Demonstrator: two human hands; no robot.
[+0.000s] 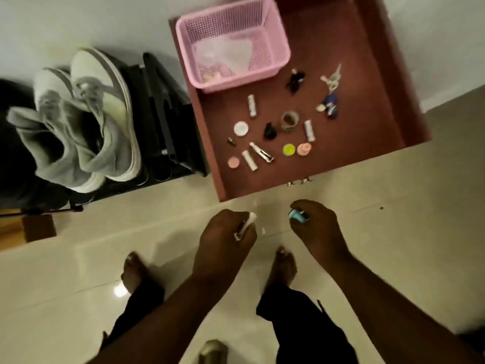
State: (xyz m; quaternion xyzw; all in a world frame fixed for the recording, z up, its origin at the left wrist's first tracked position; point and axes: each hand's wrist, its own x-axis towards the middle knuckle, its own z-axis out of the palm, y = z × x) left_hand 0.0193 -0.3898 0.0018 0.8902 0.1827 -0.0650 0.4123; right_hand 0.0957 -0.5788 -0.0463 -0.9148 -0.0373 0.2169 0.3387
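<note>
Below, open reddish-brown wooden drawer (pixel 354 114): pink plastic mesh basket (pixel 185 56) holding crumpled clear plastic (pixel 223 53). Left hand (pixel 225 232) fingers curl round white-and-silver tool (pixel 245 225); right hand (pixel 320 224) fingers pinch small teal bottle (pixel 298 215). Both hover just before the drawer front.

Home: sneakers (pixel 86 114) on shoe rack (pixel 164 119).

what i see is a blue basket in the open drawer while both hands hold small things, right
The head view shows the basket is pink, not blue. It does sit in the open drawer, and the left hand holds a white item, the right hand a teal item.
</note>
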